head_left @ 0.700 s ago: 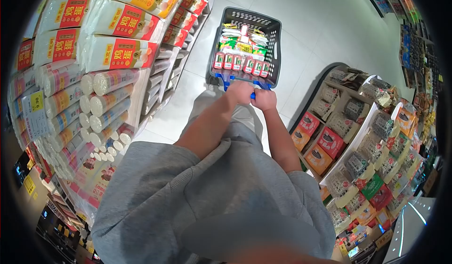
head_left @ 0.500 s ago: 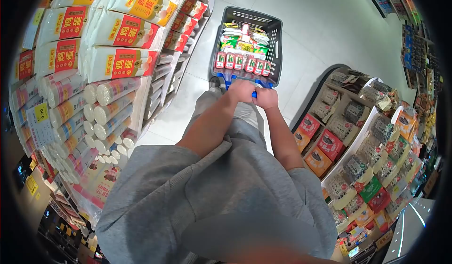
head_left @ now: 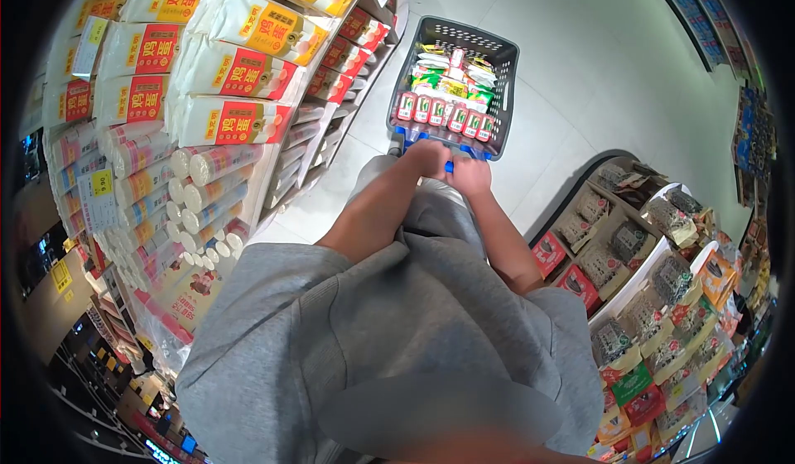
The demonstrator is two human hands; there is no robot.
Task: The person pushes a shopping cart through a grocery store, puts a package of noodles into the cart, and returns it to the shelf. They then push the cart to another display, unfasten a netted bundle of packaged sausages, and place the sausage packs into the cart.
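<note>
My left hand point(head_left: 431, 158) and my right hand point(head_left: 469, 176) are closed side by side on the blue handle point(head_left: 449, 167) of a dark grey shopping basket cart point(head_left: 507, 91). Most of the handle is hidden under my fingers. Ahead of my hands, the basket part has perforated walls. Along its near side stands a row of several red-and-white cans or small packs point(head_left: 436, 111). Behind them lie green and yellow bags point(head_left: 454, 87) and other small packets. A white-and-red item point(head_left: 457, 58) rises in the middle.
On the left, a shelf holds white packs with red and yellow labels point(head_left: 236, 120) above rolled cylindrical packs point(head_left: 219, 164). To the right stands a display of clear bags point(head_left: 604, 265) and red boxes point(head_left: 580, 286). Pale floor tiles point(head_left: 555, 91) run between them; more shelves point(head_left: 704, 17) stand farther right.
The cart and my hands have shifted slightly right in view, both hands still on the handle. The right display sits lower and farther right; the left shelf has also shifted right.
</note>
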